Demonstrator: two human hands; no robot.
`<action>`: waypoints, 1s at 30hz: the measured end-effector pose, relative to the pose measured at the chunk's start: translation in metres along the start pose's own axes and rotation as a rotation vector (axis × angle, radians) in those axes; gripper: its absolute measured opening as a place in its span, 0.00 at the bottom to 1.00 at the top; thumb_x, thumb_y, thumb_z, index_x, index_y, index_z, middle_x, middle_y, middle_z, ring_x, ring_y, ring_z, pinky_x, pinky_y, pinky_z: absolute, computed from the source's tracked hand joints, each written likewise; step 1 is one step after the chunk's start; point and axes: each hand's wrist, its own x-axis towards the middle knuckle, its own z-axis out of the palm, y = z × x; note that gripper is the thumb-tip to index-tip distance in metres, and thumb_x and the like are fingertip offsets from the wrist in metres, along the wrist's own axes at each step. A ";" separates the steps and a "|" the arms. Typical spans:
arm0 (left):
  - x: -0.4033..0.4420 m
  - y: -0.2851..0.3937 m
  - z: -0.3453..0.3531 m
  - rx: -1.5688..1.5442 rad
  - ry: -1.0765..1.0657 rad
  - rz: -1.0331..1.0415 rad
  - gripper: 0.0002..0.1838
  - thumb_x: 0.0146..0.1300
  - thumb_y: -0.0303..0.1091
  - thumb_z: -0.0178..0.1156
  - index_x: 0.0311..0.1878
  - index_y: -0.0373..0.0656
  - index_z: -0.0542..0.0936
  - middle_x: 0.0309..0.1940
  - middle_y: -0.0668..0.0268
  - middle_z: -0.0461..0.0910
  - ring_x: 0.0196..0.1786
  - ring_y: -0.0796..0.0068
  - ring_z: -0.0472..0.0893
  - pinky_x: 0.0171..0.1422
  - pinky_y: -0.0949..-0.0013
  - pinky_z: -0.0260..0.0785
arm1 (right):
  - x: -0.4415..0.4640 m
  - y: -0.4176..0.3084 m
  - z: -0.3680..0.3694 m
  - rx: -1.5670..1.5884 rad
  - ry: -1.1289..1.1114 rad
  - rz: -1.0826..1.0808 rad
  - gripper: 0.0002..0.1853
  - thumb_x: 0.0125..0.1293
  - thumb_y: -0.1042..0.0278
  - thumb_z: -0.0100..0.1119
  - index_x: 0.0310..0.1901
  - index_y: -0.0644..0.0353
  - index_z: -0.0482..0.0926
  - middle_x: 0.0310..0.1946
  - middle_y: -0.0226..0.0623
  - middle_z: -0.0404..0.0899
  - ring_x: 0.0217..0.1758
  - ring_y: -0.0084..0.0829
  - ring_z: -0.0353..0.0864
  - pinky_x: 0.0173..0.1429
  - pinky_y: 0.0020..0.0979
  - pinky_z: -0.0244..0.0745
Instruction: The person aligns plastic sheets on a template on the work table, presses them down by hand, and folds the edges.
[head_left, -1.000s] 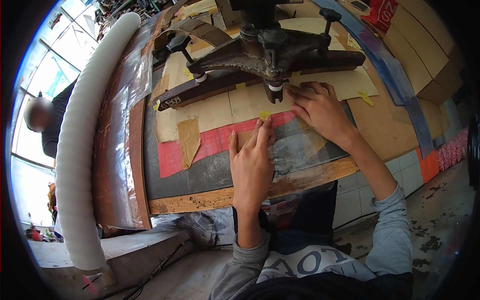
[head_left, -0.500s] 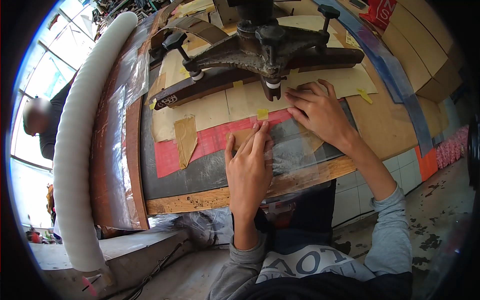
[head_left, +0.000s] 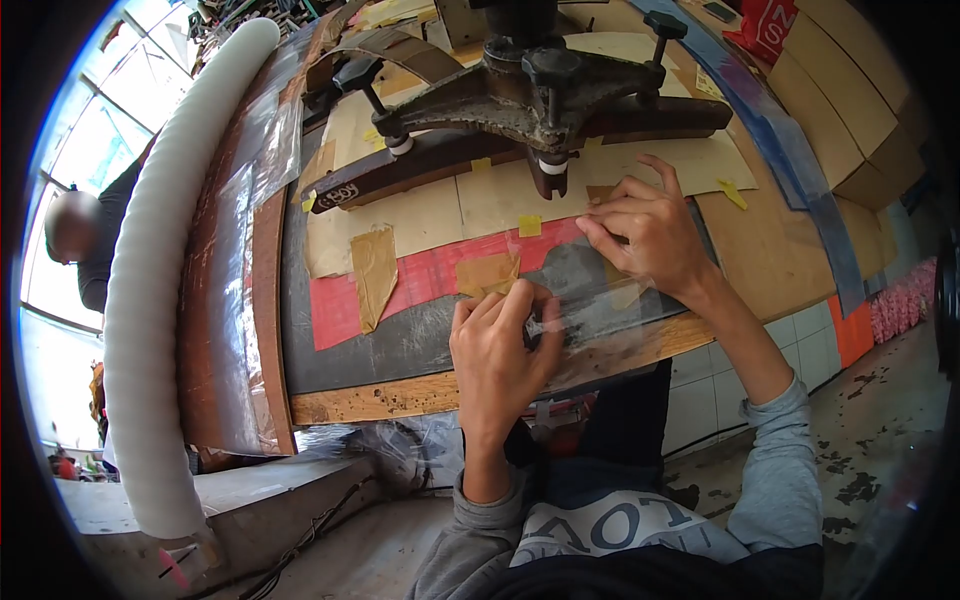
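Note:
My left hand [head_left: 495, 355] is curled near the front of the dark board [head_left: 415, 345], thumb and fingers drawn together; what they pinch is too small to tell. A clear film [head_left: 600, 335] lies beside it. Just above is brown tape [head_left: 487, 273] on the red strip [head_left: 340, 308]. My right hand [head_left: 650, 235] has thumb and index finger close together at the strip's right end, its other fingers raised; anything between them is unclear. Yellow tape [head_left: 530, 226] sits on the strip's upper edge, between the hands. Pale sheet [head_left: 415, 220] lies behind the strip.
A dark metal clamp frame [head_left: 550, 105] with a long curved bar [head_left: 420, 170] stands over the sheet. A white foam roll [head_left: 160, 280] runs along the left, with a person [head_left: 95, 240] beyond it. Cardboard [head_left: 830, 90] and blue film [head_left: 800, 170] are at the right.
My left hand has lifted off the brown tape and drawn back toward the front edge, its fingers now curled. The right hand's fingers have bent inward slightly near the strip's right end.

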 end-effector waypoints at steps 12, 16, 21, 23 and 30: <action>-0.001 0.002 0.000 -0.057 0.054 0.074 0.06 0.50 0.29 0.63 0.30 0.41 0.77 0.27 0.65 0.84 0.31 0.62 0.81 0.45 0.65 0.66 | 0.004 -0.003 -0.006 0.030 0.038 -0.024 0.19 0.63 0.63 0.62 0.14 0.58 0.81 0.11 0.32 0.74 0.19 0.30 0.74 0.67 0.44 0.62; -0.001 0.000 -0.001 -0.111 0.045 0.145 0.05 0.53 0.31 0.65 0.30 0.46 0.77 0.16 0.67 0.77 0.23 0.65 0.78 0.42 0.66 0.66 | 0.005 -0.001 -0.016 0.079 -0.015 -0.024 0.19 0.61 0.65 0.64 0.13 0.58 0.78 0.10 0.32 0.72 0.19 0.31 0.74 0.65 0.41 0.63; -0.004 -0.001 -0.001 -0.113 0.023 0.127 0.06 0.47 0.30 0.62 0.28 0.42 0.77 0.25 0.66 0.83 0.28 0.62 0.80 0.42 0.67 0.66 | 0.005 0.013 0.004 -0.095 0.187 0.148 0.08 0.58 0.68 0.66 0.34 0.62 0.80 0.34 0.38 0.81 0.42 0.36 0.80 0.60 0.43 0.64; -0.004 0.000 -0.001 -0.109 0.019 0.122 0.06 0.47 0.30 0.62 0.28 0.42 0.77 0.25 0.66 0.83 0.29 0.62 0.81 0.43 0.67 0.66 | 0.005 0.015 0.007 -0.103 0.073 0.178 0.14 0.57 0.68 0.66 0.44 0.62 0.77 0.43 0.40 0.79 0.50 0.39 0.77 0.59 0.43 0.64; -0.003 -0.001 0.000 -0.108 0.048 0.161 0.06 0.53 0.32 0.65 0.30 0.45 0.77 0.17 0.67 0.77 0.23 0.66 0.79 0.42 0.67 0.67 | 0.006 0.010 0.009 -0.087 -0.011 0.182 0.22 0.57 0.71 0.64 0.54 0.61 0.74 0.48 0.41 0.74 0.57 0.40 0.73 0.59 0.44 0.63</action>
